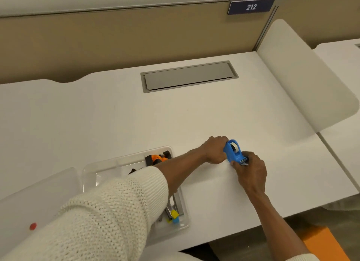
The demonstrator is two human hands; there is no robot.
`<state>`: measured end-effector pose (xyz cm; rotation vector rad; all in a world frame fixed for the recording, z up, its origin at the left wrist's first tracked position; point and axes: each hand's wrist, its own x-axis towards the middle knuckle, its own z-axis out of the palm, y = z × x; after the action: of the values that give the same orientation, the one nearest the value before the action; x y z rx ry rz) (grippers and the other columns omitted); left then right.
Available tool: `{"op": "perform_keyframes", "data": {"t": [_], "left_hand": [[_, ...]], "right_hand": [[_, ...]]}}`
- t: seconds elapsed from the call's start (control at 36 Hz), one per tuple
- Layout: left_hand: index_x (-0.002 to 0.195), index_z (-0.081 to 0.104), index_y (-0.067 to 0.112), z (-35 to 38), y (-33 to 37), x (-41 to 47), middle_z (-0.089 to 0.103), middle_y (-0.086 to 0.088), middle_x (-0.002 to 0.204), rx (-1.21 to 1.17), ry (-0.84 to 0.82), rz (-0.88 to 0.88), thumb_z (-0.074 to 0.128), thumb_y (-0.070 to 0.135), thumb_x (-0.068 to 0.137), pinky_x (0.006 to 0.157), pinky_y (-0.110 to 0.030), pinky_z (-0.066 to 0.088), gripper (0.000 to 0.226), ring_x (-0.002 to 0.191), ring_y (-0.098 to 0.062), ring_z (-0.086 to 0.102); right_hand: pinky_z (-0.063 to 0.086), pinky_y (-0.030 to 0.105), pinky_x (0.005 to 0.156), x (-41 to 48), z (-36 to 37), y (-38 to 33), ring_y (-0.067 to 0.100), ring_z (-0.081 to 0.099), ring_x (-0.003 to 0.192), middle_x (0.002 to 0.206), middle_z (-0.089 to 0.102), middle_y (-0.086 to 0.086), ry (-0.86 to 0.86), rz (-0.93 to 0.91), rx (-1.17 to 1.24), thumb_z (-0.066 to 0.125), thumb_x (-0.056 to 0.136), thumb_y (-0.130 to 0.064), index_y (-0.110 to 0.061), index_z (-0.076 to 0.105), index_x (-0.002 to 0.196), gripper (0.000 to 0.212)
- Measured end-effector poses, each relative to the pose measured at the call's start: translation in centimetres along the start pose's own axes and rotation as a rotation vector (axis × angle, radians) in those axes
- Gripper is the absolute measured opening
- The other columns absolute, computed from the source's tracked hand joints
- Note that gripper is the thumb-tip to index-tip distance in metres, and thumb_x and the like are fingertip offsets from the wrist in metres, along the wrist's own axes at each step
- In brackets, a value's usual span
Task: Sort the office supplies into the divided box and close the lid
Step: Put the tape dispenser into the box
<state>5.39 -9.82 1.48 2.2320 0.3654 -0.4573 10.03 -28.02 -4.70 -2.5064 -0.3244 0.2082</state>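
Note:
A blue tape dispenser (233, 151) with a white roll sits on the white desk, right of the box. My left hand (214, 149) grips its rounded back end. My right hand (251, 169) pinches its front cutter end. The clear divided box (109, 163) lies at the lower left, partly hidden under my left forearm. Inside it I see an orange and black item (157, 158) at the far end and yellow and blue pieces (174, 216) with metal parts at the near end. The clear lid (39, 192), with a red dot, lies flat left of the box.
A grey cable hatch (189, 76) is set into the desk at the back. A white divider panel (303, 75) stands at the right, and a tan partition with a "212" sign (251, 6) runs behind. The desk's front edge is close below my right forearm.

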Motion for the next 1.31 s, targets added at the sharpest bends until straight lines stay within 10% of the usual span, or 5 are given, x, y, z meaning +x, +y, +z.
{"op": "perform_keyframes", "data": {"t": [0.19, 0.39, 0.64, 0.97, 1.31], "left_hand": [[0.136, 0.049, 0.008, -1.2, -0.7, -4.7, 0.054, -0.012, 0.132, 0.069, 0.224, 0.006, 0.068, 0.015, 0.09, 0.098, -0.044, 0.051, 0.05, 0.119, -0.029, 0.05], [0.134, 0.052, 0.013, -3.4, -3.6, -12.2, 0.055, -0.005, 0.129, -0.107, 0.575, -0.069, 0.063, 0.037, 0.098, 0.1, -0.038, 0.046, 0.045, 0.118, -0.023, 0.048], [0.11, 0.063, 0.022, -5.3, -9.5, -21.6, 0.067, 0.008, 0.11, -0.467, 0.929, -0.278, 0.085, 0.042, 0.08, 0.079, -0.024, 0.058, 0.042, 0.097, -0.011, 0.065], [0.115, 0.066, 0.029, -5.5, -17.5, -30.9, 0.069, 0.016, 0.116, -0.572, 0.94, -0.243, 0.093, 0.028, 0.074, 0.076, -0.016, 0.061, 0.05, 0.105, -0.005, 0.069], [0.13, 0.065, 0.025, -4.4, -21.9, -34.5, 0.067, 0.016, 0.124, -0.637, 0.873, -0.163, 0.089, 0.017, 0.08, 0.084, -0.006, 0.053, 0.056, 0.116, 0.004, 0.065]], "right_hand": [[0.058, 0.04, 0.08, -2.7, -0.2, -4.0, 0.018, 0.069, 0.093, 0.108, 0.072, -0.003, 0.0, -0.174, 0.159, 0.089, 0.078, -0.023, -0.019, 0.066, 0.116, 0.044], [0.051, 0.012, 0.062, -6.2, -0.1, -11.8, 0.002, 0.069, 0.081, 0.095, 0.068, -0.011, -0.188, -0.295, 0.325, 0.092, 0.071, -0.035, -0.034, 0.061, 0.12, 0.058], [0.062, 0.031, 0.076, -10.6, 3.2, -19.7, 0.016, 0.068, 0.098, 0.124, 0.065, -0.011, -0.603, -0.443, 0.477, 0.09, 0.072, -0.026, -0.031, 0.058, 0.133, 0.069], [0.065, 0.055, 0.073, -16.6, 6.3, -25.8, 0.031, 0.077, 0.1, 0.113, 0.076, 0.01, -0.95, -0.198, 0.704, 0.076, 0.09, -0.04, -0.026, 0.065, 0.125, 0.038], [0.066, 0.05, 0.074, -18.5, 9.5, -27.6, 0.031, 0.078, 0.093, 0.11, 0.067, 0.019, -1.086, -0.311, 0.506, 0.077, 0.092, -0.018, -0.046, 0.055, 0.139, 0.06]]}}
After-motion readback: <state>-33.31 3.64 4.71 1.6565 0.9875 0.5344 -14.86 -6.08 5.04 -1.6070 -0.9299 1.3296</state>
